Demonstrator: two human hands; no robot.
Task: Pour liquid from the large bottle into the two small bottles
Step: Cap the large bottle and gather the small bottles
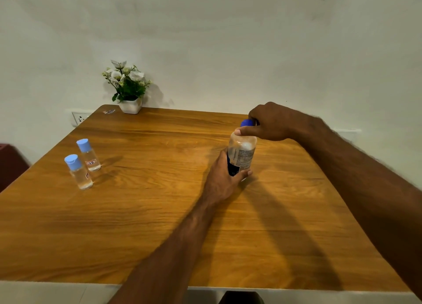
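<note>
The large clear bottle with a dark label stands upright on the wooden table, right of centre. My left hand is wrapped around its lower body. My right hand grips its blue cap from above, with the cap on the bottle. Two small clear bottles stand at the left, apart from both hands, each with a light blue flip cap closed. The nearer small bottle is in front of the farther small bottle.
A white pot of artificial flowers stands at the table's far edge by the wall. A wall socket is at the back left. A dark red object sits beside the table's left side.
</note>
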